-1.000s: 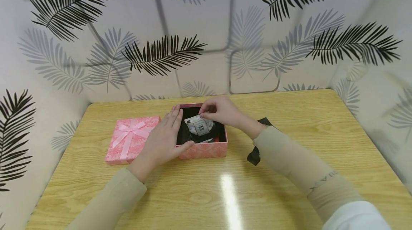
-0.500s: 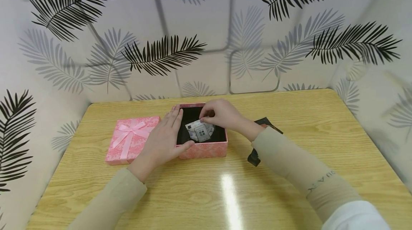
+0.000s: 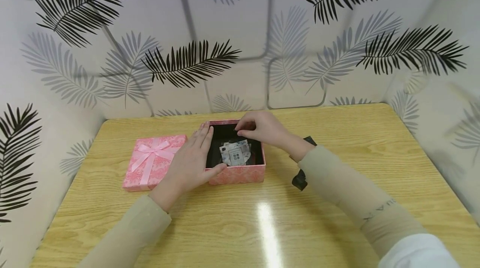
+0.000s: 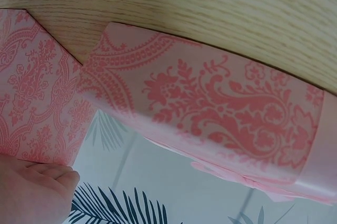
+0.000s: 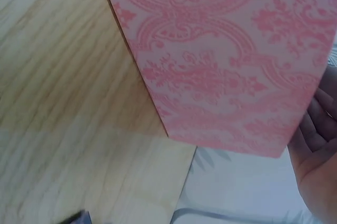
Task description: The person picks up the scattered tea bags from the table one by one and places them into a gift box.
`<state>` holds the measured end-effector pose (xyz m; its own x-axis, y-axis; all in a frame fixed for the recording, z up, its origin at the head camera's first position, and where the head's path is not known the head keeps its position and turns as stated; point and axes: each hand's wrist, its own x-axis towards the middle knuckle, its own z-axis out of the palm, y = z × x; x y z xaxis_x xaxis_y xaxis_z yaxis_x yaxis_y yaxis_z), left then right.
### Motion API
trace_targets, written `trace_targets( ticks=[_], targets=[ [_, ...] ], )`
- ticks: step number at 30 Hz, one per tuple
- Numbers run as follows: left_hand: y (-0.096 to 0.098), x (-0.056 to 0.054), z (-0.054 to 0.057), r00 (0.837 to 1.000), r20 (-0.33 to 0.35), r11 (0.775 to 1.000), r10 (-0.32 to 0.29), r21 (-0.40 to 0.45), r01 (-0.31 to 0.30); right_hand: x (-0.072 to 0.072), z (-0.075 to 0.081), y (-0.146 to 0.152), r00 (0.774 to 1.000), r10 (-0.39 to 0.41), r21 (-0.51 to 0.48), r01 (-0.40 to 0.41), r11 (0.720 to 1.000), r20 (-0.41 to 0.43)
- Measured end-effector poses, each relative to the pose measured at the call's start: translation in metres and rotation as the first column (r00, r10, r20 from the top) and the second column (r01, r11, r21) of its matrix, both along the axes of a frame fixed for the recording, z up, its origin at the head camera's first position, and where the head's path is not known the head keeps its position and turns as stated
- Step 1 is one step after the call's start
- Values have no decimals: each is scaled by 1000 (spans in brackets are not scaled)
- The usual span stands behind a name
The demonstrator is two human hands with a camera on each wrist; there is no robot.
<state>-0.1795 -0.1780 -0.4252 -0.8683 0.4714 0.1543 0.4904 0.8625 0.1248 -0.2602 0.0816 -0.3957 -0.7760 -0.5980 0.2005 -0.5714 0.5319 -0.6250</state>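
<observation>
A pink patterned box [image 3: 236,175] with a dark lining stands without its lid at the table's back. In it lie pale printed packets, the top one a small sachet [image 3: 236,155] with dark lettering. My left hand [image 3: 189,159] rests flat along the box's left rim, fingers extended, thumb over the front edge. In the left wrist view this hand [image 4: 37,190] appears at the box's upper edge. Over the back right of the box, my right hand [image 3: 262,128] has loosely bent fingers, apart from the sachet. In the right wrist view the hand [image 5: 318,145] shows beside the box wall.
The pink lid [image 3: 151,161] with a ribbon bow lies left of the box, close to the left wrist. A black item [image 3: 300,179] on the table is partly hidden under the right forearm. A leaf-patterned wall [image 3: 232,51] rises behind the table.
My right hand lowered the sachet into the box and let it go, then rose slightly back and right. The sachet now lies lower in the box. The left hand has stayed put.
</observation>
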Motion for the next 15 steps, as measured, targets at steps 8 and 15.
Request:
trace_targets(
  ticks=[8,15],
  targets=[
    [1,0,1,1000,3,1000,0,-1,0,0,16,23,999,-52,-61,53,997,14],
    [2,0,1,1000,14,1000,3,-10,-3,-4,19,53,996,-91,-96,91,991,4]
  ],
)
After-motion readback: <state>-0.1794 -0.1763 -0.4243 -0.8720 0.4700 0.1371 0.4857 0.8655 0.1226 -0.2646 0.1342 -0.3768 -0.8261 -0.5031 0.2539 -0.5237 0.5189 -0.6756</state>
